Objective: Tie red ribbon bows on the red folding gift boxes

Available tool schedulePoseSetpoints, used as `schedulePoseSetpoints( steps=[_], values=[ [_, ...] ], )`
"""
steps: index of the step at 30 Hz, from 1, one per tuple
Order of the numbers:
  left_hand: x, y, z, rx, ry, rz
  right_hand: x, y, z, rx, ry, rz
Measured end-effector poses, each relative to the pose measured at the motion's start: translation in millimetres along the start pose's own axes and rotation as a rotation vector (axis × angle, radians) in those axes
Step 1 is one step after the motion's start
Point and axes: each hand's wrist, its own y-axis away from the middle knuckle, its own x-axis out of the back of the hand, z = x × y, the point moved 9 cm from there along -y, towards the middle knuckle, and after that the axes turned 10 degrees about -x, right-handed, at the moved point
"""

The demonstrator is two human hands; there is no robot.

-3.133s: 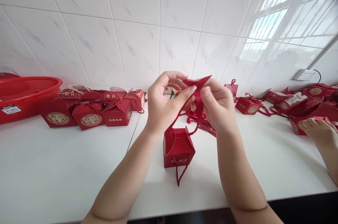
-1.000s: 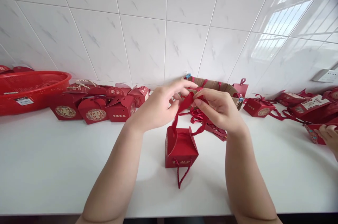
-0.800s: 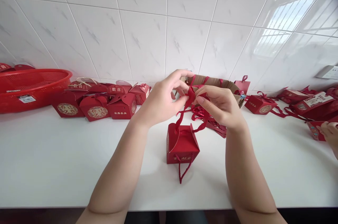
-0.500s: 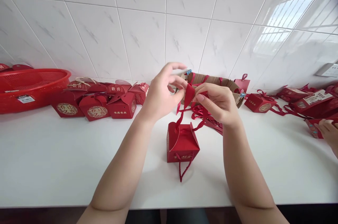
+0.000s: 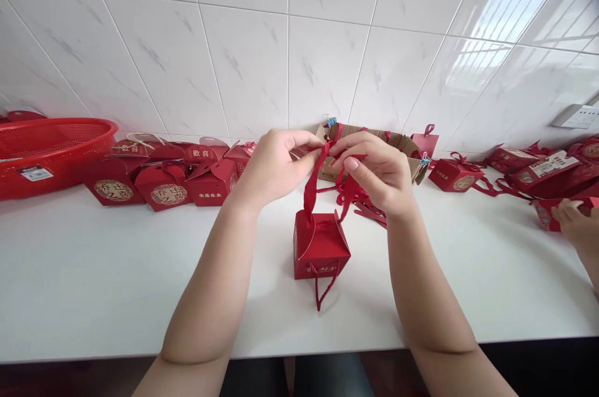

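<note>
A small red gift box (image 5: 322, 244) stands upright on the white table, with a twisted cord handle (image 5: 322, 294) hanging down its front. From slots in its top a red ribbon (image 5: 311, 192) rises in two strands to my hands. My left hand (image 5: 292, 163) pinches the ribbon between thumb and fingers, above and left of the box. On the other side my right hand (image 5: 374, 169) is closed on the ribbon too, fingertips close to the left ones. The exact crossing of the strands is partly hidden by my fingers.
Several red boxes (image 5: 165, 188) stand at the left beside a red plastic basket (image 5: 56, 153). Behind my hands is a cardboard box (image 5: 407, 150) with ribbons over its rim. Another person's hand (image 5: 578, 225) touches a red box at the right. A tiled wall closes off the back.
Both hands still hold the ribbon. My left hand's raised fingers have come down to the strand, which now runs straighter and more taut to the box. The view has shifted slightly.
</note>
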Motion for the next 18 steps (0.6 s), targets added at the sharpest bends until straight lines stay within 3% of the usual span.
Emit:
schedulePoseSetpoints(
  steps=[5,9,13,18],
  values=[
    [22.6,2,-3,0.023,-0.116,0.103,16,10,1,-0.027,-0.088,0.056],
    [36.8,11,-14,0.114,-0.072,0.091,33,29,14,-0.131,-0.091,0.051],
    [51.1,33,-34,0.274,0.069,0.098,51,56,34,-0.266,-0.046,0.036],
    [60.9,68,-73,0.481,0.301,0.146,70,99,68,-0.447,-0.075,0.051]
  ],
)
